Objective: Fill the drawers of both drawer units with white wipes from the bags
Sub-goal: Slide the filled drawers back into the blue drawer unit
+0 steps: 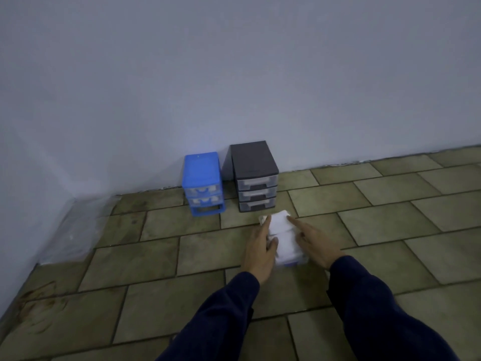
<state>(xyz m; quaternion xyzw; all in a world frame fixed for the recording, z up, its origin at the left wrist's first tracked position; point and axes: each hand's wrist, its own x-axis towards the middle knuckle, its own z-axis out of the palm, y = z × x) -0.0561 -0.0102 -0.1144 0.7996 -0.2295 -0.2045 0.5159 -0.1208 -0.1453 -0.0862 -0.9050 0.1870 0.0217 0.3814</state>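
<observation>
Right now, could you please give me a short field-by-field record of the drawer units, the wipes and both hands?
blue drawer unit: against the wall, left of the other unit; bottom slot looks open with no drawer in it
black drawer unit: against the wall, three clear drawers, all pushed in
stack of white wipes: held between both hands, in front of the black unit
left hand: on the stack's left side, thumb across it
right hand: on the stack's right side, index finger straight
floor: greenish tiles

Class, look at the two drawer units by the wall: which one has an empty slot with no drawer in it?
The blue drawer unit, on the left: its bottom slot gapes open, while the black drawer unit shows all three drawers.
</observation>
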